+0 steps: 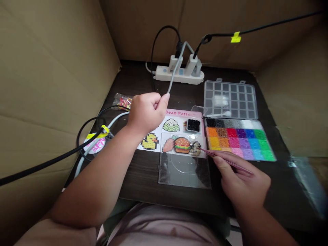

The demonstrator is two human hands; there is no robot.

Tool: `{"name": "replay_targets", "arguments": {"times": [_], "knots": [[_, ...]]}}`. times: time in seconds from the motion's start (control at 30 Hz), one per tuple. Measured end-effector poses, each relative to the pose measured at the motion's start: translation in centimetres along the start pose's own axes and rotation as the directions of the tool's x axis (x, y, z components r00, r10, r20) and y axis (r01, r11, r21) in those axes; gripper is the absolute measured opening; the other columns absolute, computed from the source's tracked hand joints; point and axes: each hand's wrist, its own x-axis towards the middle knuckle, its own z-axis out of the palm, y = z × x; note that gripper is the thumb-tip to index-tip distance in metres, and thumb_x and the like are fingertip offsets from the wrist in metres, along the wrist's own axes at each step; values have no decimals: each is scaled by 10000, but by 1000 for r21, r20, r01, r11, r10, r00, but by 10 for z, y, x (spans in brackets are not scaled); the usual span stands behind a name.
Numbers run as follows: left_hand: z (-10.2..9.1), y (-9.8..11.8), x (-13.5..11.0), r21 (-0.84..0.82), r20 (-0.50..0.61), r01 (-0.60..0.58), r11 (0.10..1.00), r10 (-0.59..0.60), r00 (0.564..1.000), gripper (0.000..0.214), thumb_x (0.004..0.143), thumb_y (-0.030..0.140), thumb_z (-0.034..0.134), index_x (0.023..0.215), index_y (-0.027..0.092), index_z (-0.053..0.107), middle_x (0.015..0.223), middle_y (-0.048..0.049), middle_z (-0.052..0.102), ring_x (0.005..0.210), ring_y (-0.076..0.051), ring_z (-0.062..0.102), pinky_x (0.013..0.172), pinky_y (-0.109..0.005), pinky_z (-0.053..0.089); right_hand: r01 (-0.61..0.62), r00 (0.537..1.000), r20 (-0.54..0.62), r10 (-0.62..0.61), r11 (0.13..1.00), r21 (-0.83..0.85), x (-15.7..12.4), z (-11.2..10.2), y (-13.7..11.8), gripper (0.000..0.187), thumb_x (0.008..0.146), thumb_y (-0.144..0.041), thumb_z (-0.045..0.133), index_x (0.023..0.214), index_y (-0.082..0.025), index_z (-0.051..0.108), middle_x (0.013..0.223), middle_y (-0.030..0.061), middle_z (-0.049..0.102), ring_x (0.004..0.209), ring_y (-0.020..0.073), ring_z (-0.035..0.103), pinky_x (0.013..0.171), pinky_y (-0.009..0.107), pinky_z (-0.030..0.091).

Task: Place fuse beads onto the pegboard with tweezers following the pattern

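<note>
My left hand [147,111] is closed around a white cable [173,77] that runs up to a power strip. Pink tweezers [230,161] are in my right hand [244,182], their tips over the right edge of the pattern sheet. That bead pattern sheet [176,120] shows a duck, a burger and other pixel pictures. A clear pegboard [184,171] overlaps its lower part. On the sheet stands a small box of black beads [194,125]. Right of it lies an open bead case [241,139] with many colours sorted in compartments.
A white power strip [164,74] with plugs and black cables sits at the back. The case's clear lid [230,92] holds a small white packet. At left are a bag of colourful pieces [121,101] and a pink-and-white round item [94,145]. Cardboard walls [64,68] surround the table.
</note>
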Motion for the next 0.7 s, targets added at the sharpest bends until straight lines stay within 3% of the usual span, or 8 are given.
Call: {"name": "replay_targets", "arguments": {"times": [0.7], "knots": [[-1,3,1,-14,-3,15,1000,-15,1000,525,796,329,574,444,181,215,424,37,180,432,-86,187,463,-320,176,14,997,76,-17,999,34,0,1,1,134,775,-156,651,863,-226,723,841,30,727,762,169,687,724,301,572]]}}
